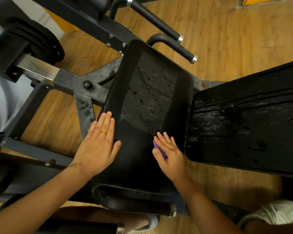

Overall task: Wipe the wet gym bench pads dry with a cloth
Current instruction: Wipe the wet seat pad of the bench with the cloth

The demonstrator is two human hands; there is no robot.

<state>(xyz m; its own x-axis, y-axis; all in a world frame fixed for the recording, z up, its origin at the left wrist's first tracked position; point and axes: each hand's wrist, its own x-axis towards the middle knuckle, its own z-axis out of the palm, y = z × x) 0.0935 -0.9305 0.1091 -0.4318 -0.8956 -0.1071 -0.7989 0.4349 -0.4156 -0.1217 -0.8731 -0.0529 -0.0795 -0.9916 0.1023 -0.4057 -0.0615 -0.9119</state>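
Black handles (176, 47) flank pad (150, 92) (wet).

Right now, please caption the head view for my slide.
Right hand presses purple cloth on wet seat pad; left hand lies flat.

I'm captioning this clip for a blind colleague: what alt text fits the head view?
A person's right hand presses a purple cloth onto a black seat pad, the left hand flat on the pad's left edge. Water beads cover the pad's far half and the back pad to its right.
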